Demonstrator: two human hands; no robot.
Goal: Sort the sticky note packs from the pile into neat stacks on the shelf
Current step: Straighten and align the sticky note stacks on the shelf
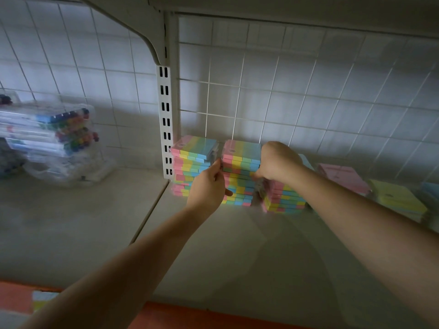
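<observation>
Three stacks of rainbow-striped sticky note packs stand at the back of the shelf (pixel 237 245). The left stack (pixel 190 160) leans by the slotted upright. The tall middle stack (pixel 241 174) sits between my hands. My left hand (pixel 207 188) holds its left side, thumb at the front. My right hand (pixel 276 162) grips its right side, fingers curled round the edge and hidden behind the packs. A lower third stack (pixel 283 198) sits under my right wrist, partly hidden.
Single-colour packs lie to the right: pink (pixel 342 176), yellow (pixel 399 198), blue at the edge (pixel 431 188). Clear bags of coloured markers (pixel 54 136) fill the left bay. A slotted white upright (pixel 166 122) divides the bays. A wire grid backs the shelf.
</observation>
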